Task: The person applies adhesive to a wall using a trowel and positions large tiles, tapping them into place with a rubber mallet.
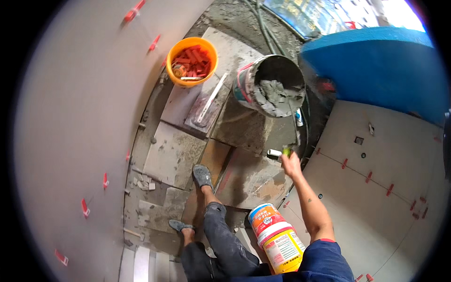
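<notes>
My right hand (291, 164) is closed round a small yellow-green object (287, 151) that I cannot make out clearly, low over the floor right of centre. A short white cylinder (274, 153) lies just left of it. A thin dark line runs from near the hand up toward a large bucket (244, 82) holding grey mortar (277, 96), with a small white tube (299, 117) beside it. My left hand is not in view. My legs and feet in grey clogs stand at the lower middle.
Loose tiles (171, 155) cover the floor. An orange bucket (213, 61) of red wedges stands upper left, near a long white tool (211, 98). Stacked pails (277, 251) sit beside me. Tiled walls with red clips flank both sides; a blue curved wall (366, 70) and hoses are behind.
</notes>
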`<state>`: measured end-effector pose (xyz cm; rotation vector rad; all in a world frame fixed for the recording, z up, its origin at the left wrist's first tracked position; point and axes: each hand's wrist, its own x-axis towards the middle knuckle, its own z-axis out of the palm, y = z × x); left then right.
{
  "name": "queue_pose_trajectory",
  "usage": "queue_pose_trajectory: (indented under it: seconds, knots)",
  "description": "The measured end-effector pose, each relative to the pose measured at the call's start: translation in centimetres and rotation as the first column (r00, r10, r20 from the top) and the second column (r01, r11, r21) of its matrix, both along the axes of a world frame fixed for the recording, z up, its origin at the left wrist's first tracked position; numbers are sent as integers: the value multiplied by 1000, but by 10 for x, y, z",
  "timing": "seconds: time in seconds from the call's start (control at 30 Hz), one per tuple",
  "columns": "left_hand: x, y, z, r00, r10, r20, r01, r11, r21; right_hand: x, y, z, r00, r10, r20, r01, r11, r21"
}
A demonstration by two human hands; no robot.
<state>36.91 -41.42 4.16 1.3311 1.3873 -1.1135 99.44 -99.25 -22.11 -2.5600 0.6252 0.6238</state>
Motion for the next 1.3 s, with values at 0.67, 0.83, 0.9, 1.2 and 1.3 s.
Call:
queue_pose_trajectory:
  seconds: [0.67,0.83,0.9,1.2,1.3]
  knots:
    - [-63,-105,-4,882,430,191,-471,819,329,-152,120,22,651,-502,-570,759,411,506]
    - [-178,-130,-18,711,610,350,-703,634,323,-237,281,120,720,-96,-687,416,852,317]
    - [-226,-140,-23,640,620,453,-767,550,330,-276,329,138,737,217,-640,161,863,479]
    - [-382,-168,-4,478,766,429,-818,211,535,-482,551,207,426,737,-525,-411,675,613]
    - [-400,-134,15,486,732,477,-776,111,621,-531,610,243,300,808,-507,-435,589,681]
